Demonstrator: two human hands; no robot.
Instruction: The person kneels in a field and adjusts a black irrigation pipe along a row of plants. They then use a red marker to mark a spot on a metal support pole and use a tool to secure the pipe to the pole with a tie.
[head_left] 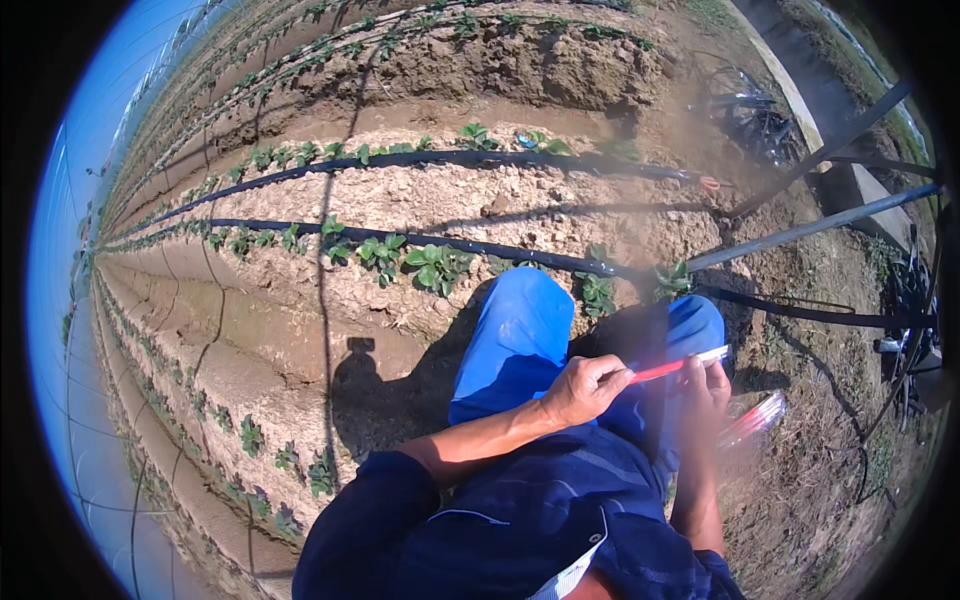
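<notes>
In front of my lap, a thin red stick-like piece (656, 372) with a whitish end stretches between my two hands. My left hand (586, 390) pinches its left end between thumb and fingers. Closed around the piece near its pale end is my right hand (704, 388), partly blurred by a smear over that side of the view. A bundle of clear and reddish strips (755, 420) shows just right of my right hand; whether it lies on the ground or hangs from that hand, I cannot tell. Both knees in blue trousers (515, 330) are bent under my hands.
Ahead run soil beds with young leafy plants (437, 268) and two black hoses, a near one (450, 243) and a far one (430, 158). Metal poles (815, 228) slant in at the right. Dark tangled material (755, 120) lies beside a concrete edge (785, 75).
</notes>
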